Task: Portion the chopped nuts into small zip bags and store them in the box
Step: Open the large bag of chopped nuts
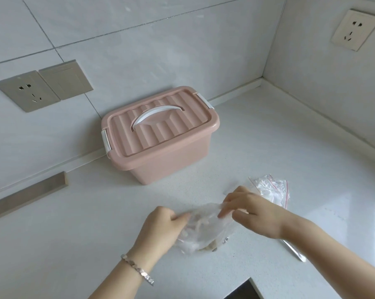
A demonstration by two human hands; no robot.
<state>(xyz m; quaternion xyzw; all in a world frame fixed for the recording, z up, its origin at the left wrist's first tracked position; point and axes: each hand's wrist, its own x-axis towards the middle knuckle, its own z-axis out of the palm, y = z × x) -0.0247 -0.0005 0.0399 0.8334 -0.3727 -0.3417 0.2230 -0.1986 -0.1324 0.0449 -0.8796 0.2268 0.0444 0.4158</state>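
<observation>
A clear plastic bag of chopped nuts (206,230) lies on the white counter in front of me. My left hand (160,228) grips its left side. My right hand (249,209) pinches the bag's top edge between fingers and thumb. A pile of small zip bags with red seal lines (272,187) lies just behind my right hand. The pink storage box (160,134) stands at the back against the wall, its ribbed lid on, white handle flat and both white latches down.
A metal utensil handle (295,252) pokes out from under my right forearm. The counter (268,130) runs into a tiled corner at the right. A dark cutout edge (244,291) sits at the bottom. Wall sockets (27,90) are behind.
</observation>
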